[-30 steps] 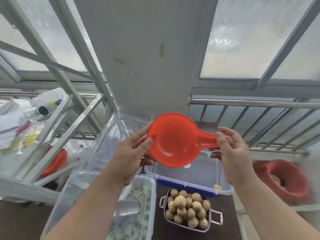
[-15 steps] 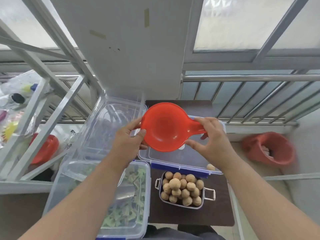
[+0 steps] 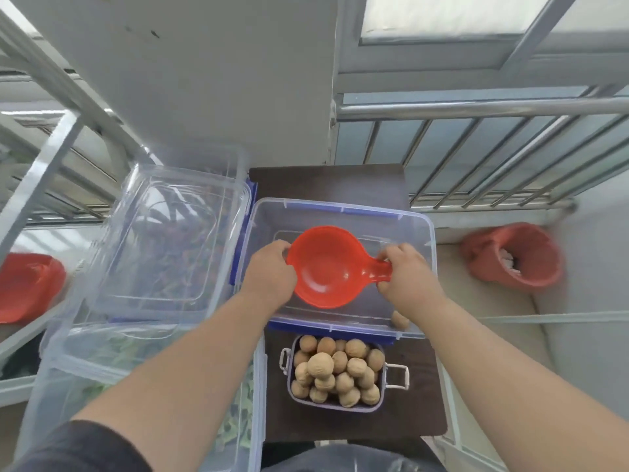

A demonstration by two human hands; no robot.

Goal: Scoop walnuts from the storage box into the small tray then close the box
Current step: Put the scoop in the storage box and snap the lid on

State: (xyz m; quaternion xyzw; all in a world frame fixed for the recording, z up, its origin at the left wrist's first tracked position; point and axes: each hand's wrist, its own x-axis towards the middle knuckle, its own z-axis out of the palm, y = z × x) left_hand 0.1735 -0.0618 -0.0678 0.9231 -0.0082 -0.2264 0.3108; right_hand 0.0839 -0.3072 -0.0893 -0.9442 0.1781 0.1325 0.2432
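On the table (image 3: 418, 417) in front of us, the small tray (image 3: 335, 405) sits nearest, heaped with walnuts (image 3: 335, 371). Just behind it lies the storage box (image 3: 340, 212), with one walnut (image 3: 399, 320) in its near right corner. Over the box we hold the scoop (image 3: 326, 267), our left hand (image 3: 272, 277) on the bowl's left rim and our right hand (image 3: 406, 275) on the handle at the right. Left of the box a clear lid (image 3: 163, 240) rests on a larger container (image 3: 143, 386), which lies just left of the tray. A bucket (image 3: 510, 255) stands well apart to the right, behind railings (image 3: 476, 155) run along the window.
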